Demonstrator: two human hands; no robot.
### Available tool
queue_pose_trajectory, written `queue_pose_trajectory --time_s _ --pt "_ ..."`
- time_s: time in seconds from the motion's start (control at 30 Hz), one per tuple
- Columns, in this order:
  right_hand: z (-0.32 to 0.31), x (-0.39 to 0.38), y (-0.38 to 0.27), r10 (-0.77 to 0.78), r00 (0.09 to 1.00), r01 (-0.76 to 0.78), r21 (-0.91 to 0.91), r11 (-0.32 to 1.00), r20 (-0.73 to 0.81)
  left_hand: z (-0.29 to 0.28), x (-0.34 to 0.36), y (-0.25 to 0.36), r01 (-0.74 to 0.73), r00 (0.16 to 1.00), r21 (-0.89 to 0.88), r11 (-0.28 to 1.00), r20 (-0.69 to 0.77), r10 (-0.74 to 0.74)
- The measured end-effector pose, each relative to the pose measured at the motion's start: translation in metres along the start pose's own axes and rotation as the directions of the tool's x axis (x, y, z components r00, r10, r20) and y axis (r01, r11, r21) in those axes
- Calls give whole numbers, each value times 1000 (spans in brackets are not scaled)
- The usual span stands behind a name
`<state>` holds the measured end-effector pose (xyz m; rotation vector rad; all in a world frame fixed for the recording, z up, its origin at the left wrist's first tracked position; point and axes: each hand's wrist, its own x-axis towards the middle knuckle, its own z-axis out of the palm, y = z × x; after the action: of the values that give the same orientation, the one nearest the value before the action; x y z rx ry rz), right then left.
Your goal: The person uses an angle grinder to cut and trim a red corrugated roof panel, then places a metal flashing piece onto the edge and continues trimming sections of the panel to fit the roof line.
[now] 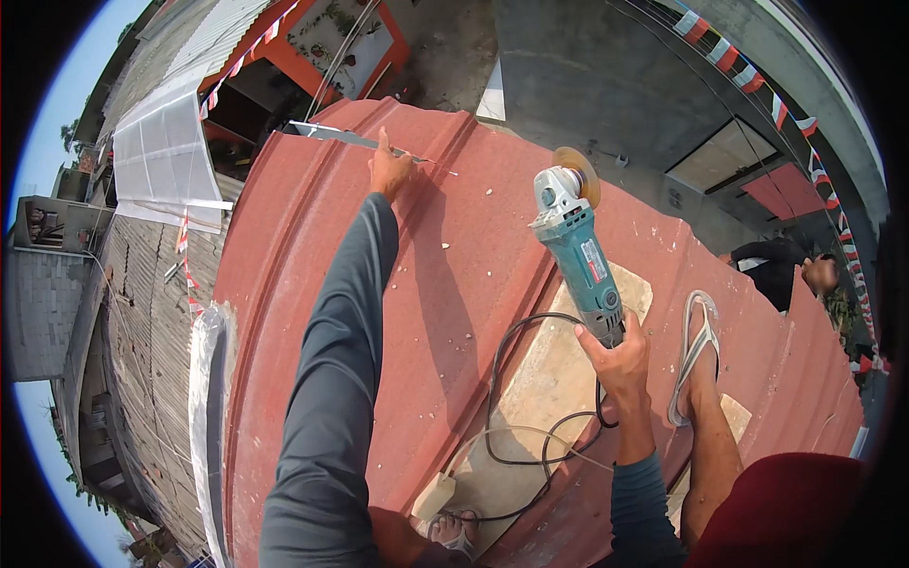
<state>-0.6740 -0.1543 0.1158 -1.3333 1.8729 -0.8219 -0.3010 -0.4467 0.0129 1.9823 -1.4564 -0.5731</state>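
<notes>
In my right hand is a teal angle grinder, gripped round the black rear end of its body. Its head points away from me, with a worn brownish disc at the far end, raised above the red ribbed roof sheeting. My left arm reaches far forward. At the sheet's far edge, my left hand closes on a thin grey metal strip, its index finger extended along it. A black power cord loops below the grinder.
My sandalled feet rest near pale boards on the roof. A pale socket block lies by one foot. Beyond the far edge is a drop to a concrete yard. A person in black is lower right; bunting hangs overhead.
</notes>
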Motion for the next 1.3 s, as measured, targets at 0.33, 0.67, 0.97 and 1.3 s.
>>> queue_pose_trajectory --time_s 0.33,0.67,0.97,1.3 --pt "-14 -11 21 152 988 -150 -57 987 40 27 43 9 204 977 236 950 13 -213" --pt "-13 -16 19 126 992 -126 11 992 24 35 127 -53 -598 800 788 146 599 42" --pt "-25 -20 7 121 989 -125 47 991 80 -10 144 -85 -694 719 393 604 324 615" --pt "-25 -25 20 38 999 -39 66 997 12 -15 128 -22 330 663 -871 363 -60 -747"
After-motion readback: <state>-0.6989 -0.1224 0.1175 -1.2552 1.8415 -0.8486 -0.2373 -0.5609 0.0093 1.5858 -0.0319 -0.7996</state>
